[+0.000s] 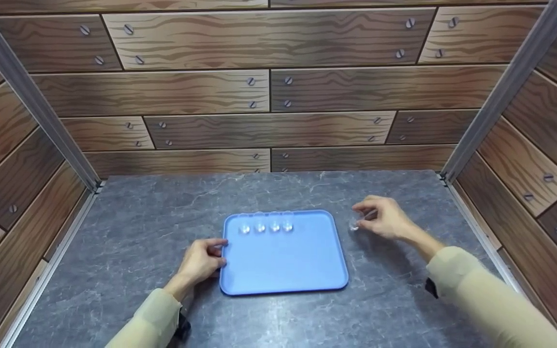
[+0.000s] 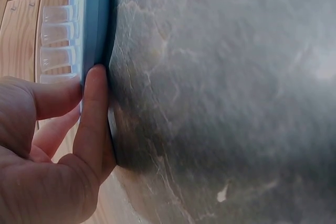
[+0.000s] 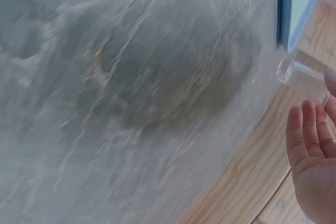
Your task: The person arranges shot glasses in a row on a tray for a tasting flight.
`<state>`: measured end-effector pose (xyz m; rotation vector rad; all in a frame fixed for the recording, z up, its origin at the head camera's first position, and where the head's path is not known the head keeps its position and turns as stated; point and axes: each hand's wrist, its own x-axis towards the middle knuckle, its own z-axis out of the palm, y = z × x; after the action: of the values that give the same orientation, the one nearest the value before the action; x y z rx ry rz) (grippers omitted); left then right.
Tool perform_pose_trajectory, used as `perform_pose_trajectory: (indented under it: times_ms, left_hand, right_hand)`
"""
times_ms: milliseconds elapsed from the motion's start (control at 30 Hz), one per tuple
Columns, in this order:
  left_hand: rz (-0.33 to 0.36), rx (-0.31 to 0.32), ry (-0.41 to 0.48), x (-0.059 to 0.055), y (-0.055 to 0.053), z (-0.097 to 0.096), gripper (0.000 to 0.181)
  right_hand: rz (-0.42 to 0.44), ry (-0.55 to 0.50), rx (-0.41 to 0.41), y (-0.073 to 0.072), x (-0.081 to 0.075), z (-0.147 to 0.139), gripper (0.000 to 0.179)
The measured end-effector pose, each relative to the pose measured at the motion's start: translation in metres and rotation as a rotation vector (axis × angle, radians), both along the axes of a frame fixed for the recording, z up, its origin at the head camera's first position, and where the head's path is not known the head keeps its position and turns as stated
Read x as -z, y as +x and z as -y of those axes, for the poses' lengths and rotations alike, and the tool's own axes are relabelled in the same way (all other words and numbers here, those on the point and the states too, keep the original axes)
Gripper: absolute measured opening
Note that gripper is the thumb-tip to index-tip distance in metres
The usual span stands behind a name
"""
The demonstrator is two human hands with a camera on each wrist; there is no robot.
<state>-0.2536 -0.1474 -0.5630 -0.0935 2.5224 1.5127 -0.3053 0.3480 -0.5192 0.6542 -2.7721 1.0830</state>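
On the table lies a blue rectangular tray (image 1: 283,263). Several small clear cups (image 1: 259,227) stand in a row along its back edge, left of centre. My left hand (image 1: 200,259) holds the tray's left edge; in the left wrist view its fingertips (image 2: 95,77) meet the rim and side. Off the tray's right side, my right hand (image 1: 385,217) pinches another small clear cup (image 3: 305,81) with thumb and fingers. That cup is close over the table, its far end pointing towards the tray in the right wrist view. Part of the right thumb is outside that view.
The grey marbled tabletop (image 1: 148,208) surrounds the tray. Wood-print panels (image 1: 269,92) wall in the back and both sides, with metal posts (image 1: 496,87) at the back corners.
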Motion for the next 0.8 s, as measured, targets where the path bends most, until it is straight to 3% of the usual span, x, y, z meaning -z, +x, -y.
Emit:
perform_pose_trajectory:
  times_ms: [367, 800]
  left_hand:
    - [0.0, 0.005, 0.005, 0.0, -0.001, 0.0, 0.055]
    - [0.007, 0.001, 0.013, 0.001, 0.0, 0.0, 0.055]
  right_hand:
    - [0.0, 0.004, -0.095, -0.013, 0.009, 0.055, 0.037]
    - [-0.011, 0.025, -0.063, -0.027, 0.019, 0.111, 0.036]
